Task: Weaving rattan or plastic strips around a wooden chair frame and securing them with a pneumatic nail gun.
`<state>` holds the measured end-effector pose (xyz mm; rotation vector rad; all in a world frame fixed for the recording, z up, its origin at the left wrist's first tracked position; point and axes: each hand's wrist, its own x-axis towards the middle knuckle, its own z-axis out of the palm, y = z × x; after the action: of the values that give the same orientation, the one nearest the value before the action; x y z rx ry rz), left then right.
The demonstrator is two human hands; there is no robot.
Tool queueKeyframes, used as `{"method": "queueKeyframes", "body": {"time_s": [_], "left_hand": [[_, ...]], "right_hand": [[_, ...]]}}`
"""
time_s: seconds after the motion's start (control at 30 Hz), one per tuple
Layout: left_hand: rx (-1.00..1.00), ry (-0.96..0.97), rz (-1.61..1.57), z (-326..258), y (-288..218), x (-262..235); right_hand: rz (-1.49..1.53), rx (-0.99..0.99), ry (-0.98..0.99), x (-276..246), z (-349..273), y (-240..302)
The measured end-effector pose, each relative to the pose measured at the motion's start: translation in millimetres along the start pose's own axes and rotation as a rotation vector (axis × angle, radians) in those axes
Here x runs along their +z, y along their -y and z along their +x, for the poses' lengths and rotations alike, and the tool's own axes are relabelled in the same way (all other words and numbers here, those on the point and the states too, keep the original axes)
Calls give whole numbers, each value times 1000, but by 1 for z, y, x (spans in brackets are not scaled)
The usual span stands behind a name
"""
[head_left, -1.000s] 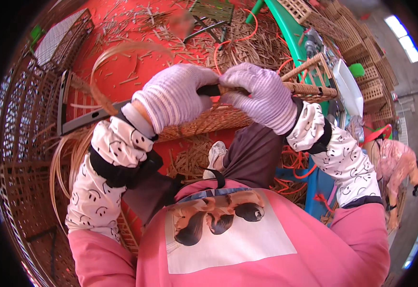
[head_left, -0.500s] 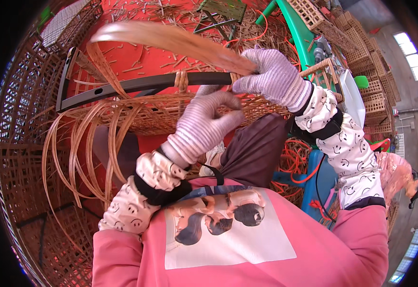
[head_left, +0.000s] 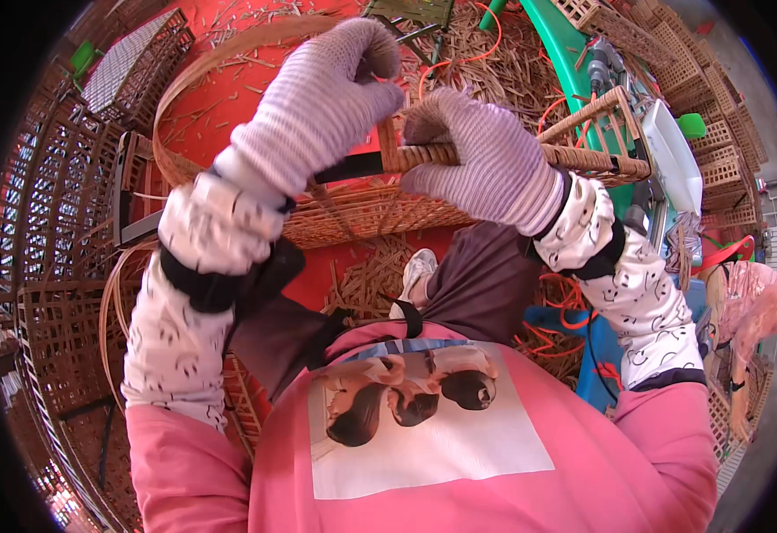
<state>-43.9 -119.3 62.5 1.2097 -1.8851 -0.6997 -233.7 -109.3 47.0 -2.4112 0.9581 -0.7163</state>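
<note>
A long flat brown weaving strip (head_left: 175, 98) loops out to the left from my left hand (head_left: 317, 102). The fingers of that hand are closed on the strip, raised above a woven basket (head_left: 375, 213). A short upright length of strip runs from the basket's dark metal rim bar (head_left: 355, 166) toward these fingers. My right hand (head_left: 495, 160) is curled round the rim, on a part wrapped in brown strip (head_left: 424, 156). Further right the rim's corner (head_left: 628, 164) is wrapped too. Both hands wear striped knit gloves. My left arm hides part of the basket.
Stacked woven baskets (head_left: 68, 346) stand at the left, with more (head_left: 673, 62) at the upper right. Strip scraps (head_left: 486, 67) litter the red floor. A green bench (head_left: 575, 80), a power tool (head_left: 601, 62), an orange hose (head_left: 428, 75) and another person (head_left: 748, 302) are around.
My left hand has risen up and left, from below the bar to above it, and now grips the strip. My right hand has let the strip go and come down onto the wrapped rim.
</note>
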Motion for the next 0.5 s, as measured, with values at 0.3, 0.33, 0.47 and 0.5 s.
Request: {"method": "queueKeyframes", "body": {"time_s": [0.3, 0.33, 0.47, 0.5], "left_hand": [[-90, 46, 172, 13, 33, 7], [-2, -96, 230, 7, 27, 2], [115, -213, -74, -57, 2, -6], [-1, -134, -141, -74, -1, 1]], "right_hand": [[-215, -130, -95, 14, 7, 6], [-169, -70, -40, 12, 9, 7], [123, 140, 90, 8, 20, 2], [138, 148, 128, 7, 23, 0]]}}
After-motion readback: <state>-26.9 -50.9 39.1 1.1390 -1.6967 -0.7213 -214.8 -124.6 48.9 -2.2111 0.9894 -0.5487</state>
